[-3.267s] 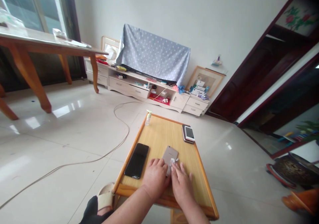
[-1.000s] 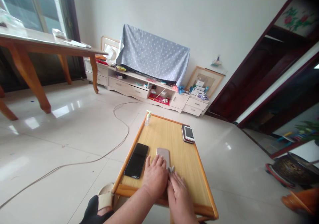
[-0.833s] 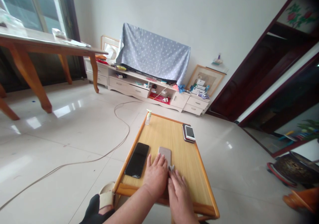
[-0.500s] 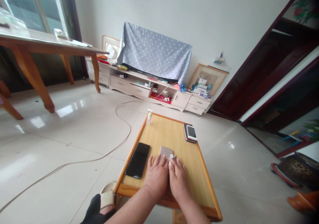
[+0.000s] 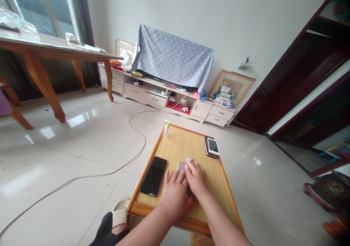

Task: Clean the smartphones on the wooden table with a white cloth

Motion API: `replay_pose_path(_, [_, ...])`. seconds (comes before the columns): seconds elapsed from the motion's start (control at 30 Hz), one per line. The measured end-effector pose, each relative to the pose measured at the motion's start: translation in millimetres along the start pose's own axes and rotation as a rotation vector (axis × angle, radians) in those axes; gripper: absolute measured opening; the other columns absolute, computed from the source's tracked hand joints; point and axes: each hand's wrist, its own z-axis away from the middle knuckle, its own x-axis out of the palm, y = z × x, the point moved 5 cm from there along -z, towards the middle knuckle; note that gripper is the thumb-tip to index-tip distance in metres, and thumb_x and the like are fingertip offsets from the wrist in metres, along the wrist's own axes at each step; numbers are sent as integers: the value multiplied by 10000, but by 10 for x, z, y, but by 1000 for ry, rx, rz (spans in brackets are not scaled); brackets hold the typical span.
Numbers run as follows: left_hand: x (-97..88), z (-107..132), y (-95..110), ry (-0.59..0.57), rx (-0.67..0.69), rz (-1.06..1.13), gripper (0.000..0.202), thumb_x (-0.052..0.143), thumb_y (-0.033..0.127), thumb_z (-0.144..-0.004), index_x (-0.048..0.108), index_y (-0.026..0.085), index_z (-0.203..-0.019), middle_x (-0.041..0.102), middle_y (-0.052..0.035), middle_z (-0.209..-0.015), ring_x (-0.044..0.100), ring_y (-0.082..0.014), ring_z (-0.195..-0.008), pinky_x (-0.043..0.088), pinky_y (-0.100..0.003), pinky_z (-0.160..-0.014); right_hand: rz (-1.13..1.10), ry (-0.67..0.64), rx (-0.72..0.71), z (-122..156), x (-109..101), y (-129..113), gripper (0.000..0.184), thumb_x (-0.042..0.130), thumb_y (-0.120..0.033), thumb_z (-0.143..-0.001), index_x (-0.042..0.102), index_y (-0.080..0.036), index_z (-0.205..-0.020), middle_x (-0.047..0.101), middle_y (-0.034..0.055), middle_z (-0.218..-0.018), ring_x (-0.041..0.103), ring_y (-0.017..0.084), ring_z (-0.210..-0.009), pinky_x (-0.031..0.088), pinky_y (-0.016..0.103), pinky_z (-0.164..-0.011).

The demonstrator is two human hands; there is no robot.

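Observation:
On a small wooden table (image 5: 188,143) lies a grey-pink phone (image 5: 181,165), back side up, mostly covered by my hands. My left hand (image 5: 175,192) rests flat on its near end, fingers stretched out. My right hand (image 5: 195,176) lies over its right side and pinches a small white wad (image 5: 189,160) against the phone's far end. A black phone (image 5: 153,176) lies screen up to the left of my left hand.
Two stacked phones (image 5: 212,146) sit at the table's far right edge and a small pump bottle (image 5: 165,128) at its far left corner. A cable (image 5: 131,154) snakes over the tiled floor. A low TV cabinet (image 5: 166,99) and a big wooden table (image 5: 49,52) stand beyond.
My right hand has slid the white wad forward along the phone to its far end. My left hand stays pressed on the phone. The camera has shifted slightly.

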Motion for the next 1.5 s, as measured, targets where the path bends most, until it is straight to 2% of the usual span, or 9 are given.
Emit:
replay_pose_path(0.2, [35,-3,-17,-9,1,0,739,555,363,-812,397,308,-1531,420,-57,-1594,296,-325,-1512,41,-608,-1260,3,0,-53,54,-11,21,444,411,-388,-1014,597,-275,-1402,562,56,-1477,432,252,-1429,273,474,-1192])
replay_pose_path(0.5, [45,13,-7,0,17,-51,571,532,276,-818,575,255,-1387,511,-75,-1529,320,-303,-1500,137,-565,-1252,17,52,-44,495,-68,194,462,354,-286,-1018,578,-247,-1420,528,80,-1500,424,258,-1438,223,545,-1202])
replay_pose_path(0.73, [45,10,12,10,-2,-98,434,450,385,-935,633,228,-1296,527,-94,-1511,388,-347,-1433,323,-552,-1134,120,13,-41,848,-135,238,468,353,-225,-1014,579,-254,-1423,532,82,-1493,412,275,-1446,219,567,-1201])
replay_pose_path(0.87, [31,9,19,-16,20,-119,408,484,360,-918,638,222,-1269,524,-102,-1509,438,-341,-1375,370,-520,-1088,101,14,-83,981,-152,225,473,369,-158,-981,640,-259,-1356,584,69,-1446,463,269,-1411,258,558,-1194])
replay_pose_path(1.03, [-5,-9,23,-18,44,-139,319,552,327,-871,679,204,-1137,574,-118,-1448,508,-340,-1291,404,-485,-1044,-41,100,-116,1081,-199,177,415,391,-186,-980,722,-257,-1221,680,70,-1325,562,255,-1323,335,516,-1173])
replay_pose_path(1.23, [-45,-1,15,6,28,-119,281,567,296,-848,664,206,-1096,636,-137,-1341,549,-350,-1270,435,-487,-1001,-279,161,3,1076,-254,169,354,439,-325,-982,739,-275,-1162,740,54,-1208,654,250,-1188,328,492,-1184])
replay_pose_path(1.37, [-116,-7,5,20,23,-102,216,544,291,-868,657,208,-1032,688,-128,-1219,617,-312,-1182,471,-434,-950,-508,169,108,1042,-244,121,370,511,-456,-950,748,-254,-1151,762,72,-1134,702,264,-1065,513,420,-1011])
replay_pose_path(1.43, [-166,-12,9,23,28,-94,185,531,286,-883,654,210,-998,709,-112,-1139,649,-281,-1114,481,-394,-927,-623,178,150,1017,-241,70,404,544,-496,-930,747,-233,-1159,764,83,-1126,707,274,-1059,552,391,-943])
replay_pose_path(1.5, [-213,-10,14,27,32,-80,180,498,288,-914,652,213,-969,716,-98,-1073,666,-253,-1051,488,-359,-899,-698,191,172,983,-247,4,419,571,-511,-914,751,-215,-1150,765,91,-1124,708,281,-1063,554,388,-942])
